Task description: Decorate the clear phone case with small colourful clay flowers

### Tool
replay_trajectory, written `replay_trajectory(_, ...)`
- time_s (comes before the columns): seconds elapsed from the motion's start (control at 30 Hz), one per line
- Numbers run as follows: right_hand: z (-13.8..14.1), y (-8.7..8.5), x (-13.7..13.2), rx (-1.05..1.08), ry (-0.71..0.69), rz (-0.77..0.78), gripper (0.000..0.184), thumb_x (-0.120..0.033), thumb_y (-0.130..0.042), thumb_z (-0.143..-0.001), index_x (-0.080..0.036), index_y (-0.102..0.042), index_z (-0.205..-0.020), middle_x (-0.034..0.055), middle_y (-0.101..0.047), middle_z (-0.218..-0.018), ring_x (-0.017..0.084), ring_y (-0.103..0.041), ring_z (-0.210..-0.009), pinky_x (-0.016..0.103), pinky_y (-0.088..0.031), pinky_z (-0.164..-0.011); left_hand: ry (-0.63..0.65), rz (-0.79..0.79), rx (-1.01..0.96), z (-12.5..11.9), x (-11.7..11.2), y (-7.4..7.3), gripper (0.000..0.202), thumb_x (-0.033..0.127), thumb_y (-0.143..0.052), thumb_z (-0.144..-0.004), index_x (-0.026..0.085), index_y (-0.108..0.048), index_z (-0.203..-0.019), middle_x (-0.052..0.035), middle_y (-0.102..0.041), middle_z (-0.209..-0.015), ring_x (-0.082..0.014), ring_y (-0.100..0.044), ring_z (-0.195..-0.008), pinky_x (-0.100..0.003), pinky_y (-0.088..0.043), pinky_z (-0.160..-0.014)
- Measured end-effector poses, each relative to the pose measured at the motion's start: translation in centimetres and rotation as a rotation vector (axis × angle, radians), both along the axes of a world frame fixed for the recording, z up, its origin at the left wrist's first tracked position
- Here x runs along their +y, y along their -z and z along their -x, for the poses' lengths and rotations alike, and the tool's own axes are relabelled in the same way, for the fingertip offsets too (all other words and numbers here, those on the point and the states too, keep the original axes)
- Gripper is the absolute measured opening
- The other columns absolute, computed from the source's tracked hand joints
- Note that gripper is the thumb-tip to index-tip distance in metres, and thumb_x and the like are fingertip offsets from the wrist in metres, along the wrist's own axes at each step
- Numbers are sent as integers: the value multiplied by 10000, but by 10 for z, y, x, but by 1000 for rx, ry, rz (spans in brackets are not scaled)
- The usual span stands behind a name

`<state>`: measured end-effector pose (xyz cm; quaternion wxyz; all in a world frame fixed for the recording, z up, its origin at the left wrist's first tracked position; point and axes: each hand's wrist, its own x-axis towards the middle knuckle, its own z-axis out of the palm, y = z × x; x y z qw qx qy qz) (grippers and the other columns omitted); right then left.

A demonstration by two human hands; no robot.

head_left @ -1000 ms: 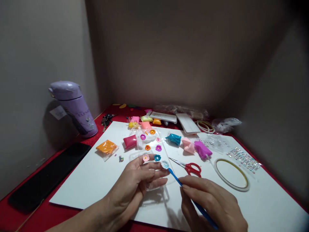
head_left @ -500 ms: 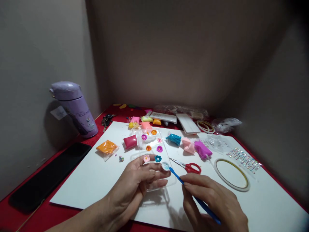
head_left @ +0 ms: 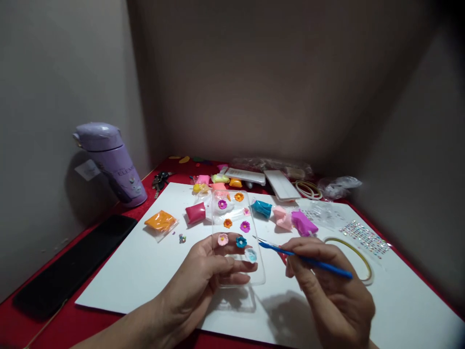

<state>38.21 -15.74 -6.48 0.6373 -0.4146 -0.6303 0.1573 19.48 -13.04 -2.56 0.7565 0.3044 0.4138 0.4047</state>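
My left hand (head_left: pixel 203 276) grips the near end of a clear phone case (head_left: pixel 236 232) and holds it above the white board (head_left: pixel 138 261). Several small clay flowers, pink, blue, purple and orange, sit on the case. My right hand (head_left: pixel 327 291) is closed on a thin blue tool (head_left: pixel 308 259), held almost level, its tip pointing left and just clear of the case's right edge. Red scissors (head_left: pixel 281 252) lie mostly hidden behind this hand.
Clay packets lie behind the case: orange (head_left: pixel 161 221), red (head_left: pixel 195 212), teal (head_left: pixel 262 208), pink (head_left: pixel 282 217), purple (head_left: pixel 303 224). A tape ring (head_left: pixel 363 261) and gem stickers (head_left: pixel 366 237) are at the right. A purple bottle (head_left: pixel 112 162), keys (head_left: pixel 159 180) and a black phone (head_left: pixel 72 264) are at the left.
My right hand has lifted and swung the blue tool from a steep angle touching the light-blue flower to nearly level, off the case. The case has tilted up slightly.
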Motion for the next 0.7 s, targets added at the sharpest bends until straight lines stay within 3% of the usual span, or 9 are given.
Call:
replay_trajectory(0.23, 0, -6, 6, 93, -18, 162, 83, -219, -583, -885, -214, -602, -966, 27, -607, -868, 109, -556, -618, 212, -418, -448, 71, -23, 50, 0, 0, -1, 317, 51, -677, -713, 128, -573, -1002, -103, -641, -991, -200, -657, -862, -261, -520, -671)
replay_trajectory(0.43, -3, -1, 8, 167, -119, 272, 84, -246, -591, -890, -219, -587, -969, 26, -612, -902, 91, -531, -600, 203, -407, -450, 74, -53, 60, 0, -1, 5, 291, 37, -633, -702, 122, -561, -972, -87, -628, -896, -198, -633, -833, -275, -520, -647)
replay_trajectory(0.7, -1, -4, 15, 234, -169, 318, 132, -257, -649, -844, -206, -598, -954, 14, -611, -796, 86, -499, -536, 200, -365, -397, 86, -73, 52, 0, -2, 6, 357, 2, -607, -672, 128, -519, -994, -70, -652, -845, -177, -638, -772, -253, -502, -615)
